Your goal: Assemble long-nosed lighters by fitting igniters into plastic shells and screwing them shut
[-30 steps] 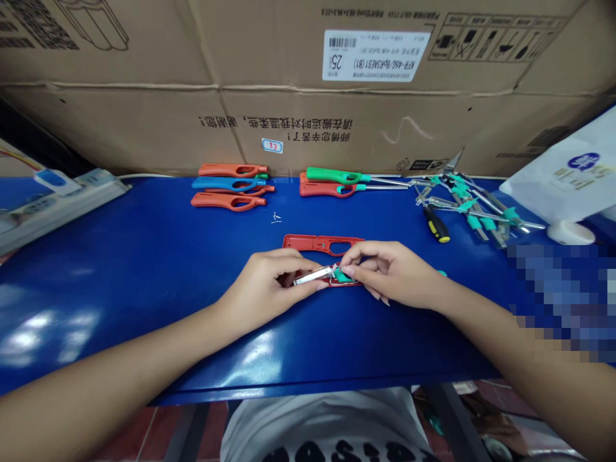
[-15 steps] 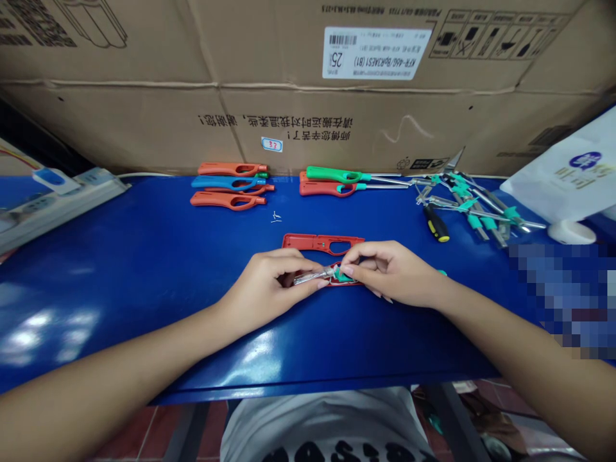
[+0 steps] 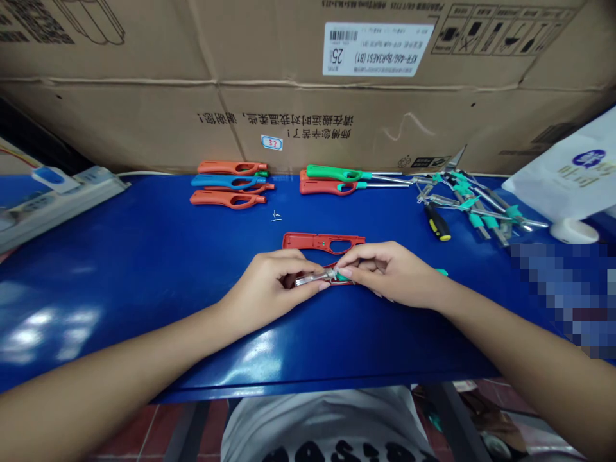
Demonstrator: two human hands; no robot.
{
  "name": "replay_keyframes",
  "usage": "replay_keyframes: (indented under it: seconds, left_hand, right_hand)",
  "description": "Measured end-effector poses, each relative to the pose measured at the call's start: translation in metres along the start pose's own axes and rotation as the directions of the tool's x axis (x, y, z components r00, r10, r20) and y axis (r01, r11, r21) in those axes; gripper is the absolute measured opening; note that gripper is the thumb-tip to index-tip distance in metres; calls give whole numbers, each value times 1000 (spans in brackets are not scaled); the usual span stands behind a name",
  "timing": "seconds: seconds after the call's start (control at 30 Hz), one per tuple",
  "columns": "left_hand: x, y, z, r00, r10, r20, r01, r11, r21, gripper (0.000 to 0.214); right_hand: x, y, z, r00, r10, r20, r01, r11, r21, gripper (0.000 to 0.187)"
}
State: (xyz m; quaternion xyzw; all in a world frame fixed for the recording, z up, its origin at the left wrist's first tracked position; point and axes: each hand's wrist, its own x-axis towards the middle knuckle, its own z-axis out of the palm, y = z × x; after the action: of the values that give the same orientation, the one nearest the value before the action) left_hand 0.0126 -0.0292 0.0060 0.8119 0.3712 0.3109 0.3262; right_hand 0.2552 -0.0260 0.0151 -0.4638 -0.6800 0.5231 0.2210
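My left hand is closed, pinching a clear gas tank between thumb and fingers. The tank's valve end points right, over a red lighter shell half that is mostly covered by my hands. Against the valve end my right hand is closed too, its thumb and forefinger on a small green part like a lighter trigger. Just behind my hands lies another red shell half, its hollow inside facing up. A green tip shows beyond my right wrist.
Orange and blue lighter shells lie at the back left. Green and red lighters with metal tubes rest right of them. Loose metal tubes with green parts and a black-yellow screwdriver lie far right. Small white pieces lie mid-table; a cardboard box stands behind.
My right fingertips have shifted slightly left, closer to the valve end of the tank. The tank has tilted a little; my left hand is almost still.
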Motion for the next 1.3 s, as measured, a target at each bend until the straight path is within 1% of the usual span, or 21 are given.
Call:
replay_keyframes:
  seconds: [0.1,0.23,0.43,0.8,0.97,1.13,1.3]
  left_hand:
    - [0,1,0,1000,9,11,-9,1000,0,18]
    - [0,2,0,1000,15,22,-15,1000,-3,18]
    - [0,2,0,1000,21,14,-21,1000,-1,18]
    - [-1,2,2,999,38,8,-38,999,1,19]
    - [-2,2,1,1000,20,5,-20,1000,0,17]
    - [0,3,-1,1000,-3,-13,2,1000,-23,15]
    - [1,2,-1,1000,-23,-15,22,999,-41,16]
  right_hand:
    - [0,2,1,1000,-19,-3,18,999,-27,26]
    - [0,2,2,1000,9,-6,-9,999,-38,26]
    - [1,1,3,1000,27,-15,-28,999,-21,26]
    - [0,-1,3,1000,25,-12,-25,998,-49,27]
    - [0,-5,2,998,58,-10,-57,998,19,27]
    - [-1,-9,-2,994,109,-2,-109,990,92,35]
    - [-2,-10,-4,997,72,21,-73,995,63,34]
